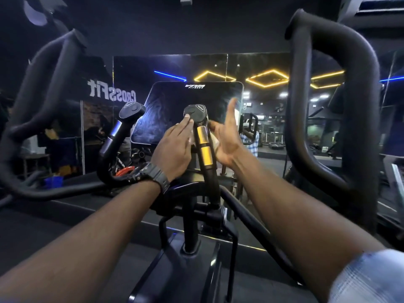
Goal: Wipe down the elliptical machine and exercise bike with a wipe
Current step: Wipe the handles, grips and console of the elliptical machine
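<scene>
Left hand (172, 149) fingers straight and together, laid flat against the left side of the right handle (203, 136), fingertips up on its round button cap (194, 111). A sliver of white wipe (192, 139) shows between the left palm and the handle; more of the wipe shows pale at the handle's 3 o'clock side, against the right palm. Right hand (227, 138) spread wide, palm facing left, thumb pointing to 12 o'clock, fingers reaching behind the handle; cannot tell whether they hold the wipe or only press it. The two hands sandwich the handle, which has a gold sensor band mid-grip. Black watch (153, 174) on the left wrist, pale blue sleeve (371, 278) at the right elbow, 5 o'clock in frame. Left handle (122, 127), same shape with a silver band, stands free at 9 o'clock of the hands. Dark console screen (175, 101) sits just behind both handles, with white logo text at its top edge. Centre post (190, 226) of the machine drops to 6 o'clock. Big padded arm loop (332, 106) at 3 o'clock, another padded arm (43, 88) at 9 o'clock. Wall mirror (262, 106) behind, with yellow diamond lights (267, 78) and a mirrored white gym sign (111, 94) at 10 o'clock.
</scene>
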Demonstrator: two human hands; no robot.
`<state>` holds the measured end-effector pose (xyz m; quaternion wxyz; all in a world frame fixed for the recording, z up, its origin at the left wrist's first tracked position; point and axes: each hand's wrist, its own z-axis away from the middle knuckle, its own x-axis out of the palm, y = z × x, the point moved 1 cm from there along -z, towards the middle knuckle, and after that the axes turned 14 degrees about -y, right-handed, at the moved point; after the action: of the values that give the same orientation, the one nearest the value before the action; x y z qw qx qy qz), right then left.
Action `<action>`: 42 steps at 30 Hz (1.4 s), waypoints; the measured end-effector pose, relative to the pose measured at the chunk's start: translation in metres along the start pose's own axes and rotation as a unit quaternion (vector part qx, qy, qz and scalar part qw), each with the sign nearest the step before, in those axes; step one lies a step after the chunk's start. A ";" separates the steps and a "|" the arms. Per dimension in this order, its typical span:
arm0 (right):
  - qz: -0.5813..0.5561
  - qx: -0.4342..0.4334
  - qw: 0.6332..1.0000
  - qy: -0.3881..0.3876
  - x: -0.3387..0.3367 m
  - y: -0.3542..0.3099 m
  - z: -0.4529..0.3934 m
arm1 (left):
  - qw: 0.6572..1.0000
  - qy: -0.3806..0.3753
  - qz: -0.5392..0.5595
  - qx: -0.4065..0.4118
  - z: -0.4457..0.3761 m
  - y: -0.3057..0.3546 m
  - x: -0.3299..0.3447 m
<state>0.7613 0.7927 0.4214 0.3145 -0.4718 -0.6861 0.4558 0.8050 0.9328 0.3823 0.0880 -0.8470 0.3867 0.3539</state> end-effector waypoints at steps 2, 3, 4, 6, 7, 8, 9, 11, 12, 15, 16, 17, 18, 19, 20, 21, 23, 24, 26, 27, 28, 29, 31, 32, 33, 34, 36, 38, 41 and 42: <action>0.096 -0.026 0.995 0.012 0.008 -0.001 0.005 | 1.000 0.000 0.018 -0.002 0.003 0.001 0.004; 0.141 -0.030 0.989 0.023 0.013 0.007 0.011 | 0.999 -0.004 0.032 -0.003 0.003 0.001 0.006; 0.198 -0.036 0.978 0.058 0.017 0.020 0.020 | 0.999 -0.005 0.049 -0.004 0.004 0.002 0.007; 0.326 -0.073 0.933 0.132 0.024 0.060 0.041 | 0.997 -0.005 0.076 -0.005 0.005 0.002 0.010; 0.391 -0.083 0.905 0.146 0.026 0.082 0.051 | 0.997 -0.005 0.082 -0.008 0.004 0.002 0.010; 0.447 -0.082 0.879 0.146 0.030 0.099 0.061 | 0.996 -0.006 0.085 -0.010 0.004 0.001 0.011; 0.498 -0.081 0.852 0.139 0.026 0.112 0.066 | 0.996 -0.006 0.088 -0.008 0.003 0.002 0.011; 0.602 -0.104 0.784 0.109 0.017 0.107 0.063 | 0.995 0.003 0.099 0.002 0.002 0.002 0.009; 0.657 -0.116 0.740 0.086 0.014 0.096 0.057 | 0.994 0.011 0.111 0.002 0.001 0.002 0.006; 0.730 -0.109 0.673 0.044 0.009 0.069 0.035 | 0.988 0.028 0.147 -0.026 0.001 0.001 -0.001; 0.739 -0.106 0.664 0.039 0.010 0.072 0.037 | 0.987 0.022 0.154 -0.029 0.001 0.001 -0.002; 0.749 -0.114 0.652 0.036 0.009 0.082 0.046 | 0.988 0.013 0.155 -0.023 0.002 0.002 -0.002; 0.756 -0.124 0.642 0.031 0.007 0.096 0.060 | 0.989 0.004 0.150 -0.011 0.003 0.001 -0.002; 0.759 -0.135 0.636 0.024 0.003 0.112 0.076 | 0.990 -0.005 0.144 -0.001 0.004 0.001 -0.002; 0.753 -0.138 0.643 0.016 -0.002 0.128 0.091 | 0.990 -0.013 0.139 0.004 0.006 0.001 -0.001; 0.742 -0.136 0.656 0.012 -0.006 0.140 0.102 | 0.990 -0.021 0.138 0.005 0.008 0.002 0.000; 0.705 -0.140 0.694 0.033 -0.006 0.152 0.106 | 0.989 -0.031 0.145 0.002 0.013 0.006 0.002; 0.666 -0.141 0.731 0.053 0.000 0.150 0.100 | 0.988 -0.029 0.151 -0.001 0.015 0.009 0.003; 0.520 -0.116 0.839 0.107 0.017 0.133 0.084 | 0.986 -0.022 0.166 -0.012 0.016 0.013 0.005; 0.432 -0.102 0.885 0.139 0.023 0.123 0.076 | 0.984 -0.018 0.175 -0.016 0.016 0.014 0.006; 0.353 -0.096 0.916 0.164 0.023 0.118 0.071 | 0.983 -0.016 0.184 -0.018 0.017 0.016 0.006; 0.299 -0.104 0.932 0.177 0.022 0.116 0.070 | 0.981 -0.017 0.192 -0.018 0.019 0.017 0.007; 0.266 -0.127 0.941 0.166 0.015 0.124 0.075 | 0.981 -0.024 0.194 -0.012 0.025 0.020 0.009; 0.264 -0.117 0.945 0.156 0.008 0.133 0.079 | 0.982 -0.029 0.185 -0.008 0.029 0.022 0.010; 0.266 -0.100 0.947 0.148 0.002 0.139 0.082 | 0.985 -0.035 0.169 -0.005 0.032 0.023 0.011; 0.257 -0.074 0.954 0.137 -0.003 0.139 0.082 | 0.988 -0.040 0.148 -0.002 0.035 0.024 0.013; 0.205 -0.023 0.973 0.099 -0.007 0.123 0.076 | 0.993 -0.045 0.108 0.004 0.040 0.026 0.017; 0.167 -0.017 0.984 0.064 -0.006 0.100 0.069 | 0.994 -0.047 0.102 0.013 0.045 0.029 0.019; 0.130 -0.041 0.989 0.064 -0.003 0.103 0.074 | 0.994 -0.048 0.095 0.031 0.055 0.029 0.021; 0.160 -0.056 0.982 0.080 -0.002 0.116 0.079 | 0.995 -0.048 0.078 0.039 0.059 0.028 0.022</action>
<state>0.7356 0.7810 0.2835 0.2644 -0.6274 -0.5984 0.4223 0.7637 0.9258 0.3273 0.1118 -0.7921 0.4605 0.3847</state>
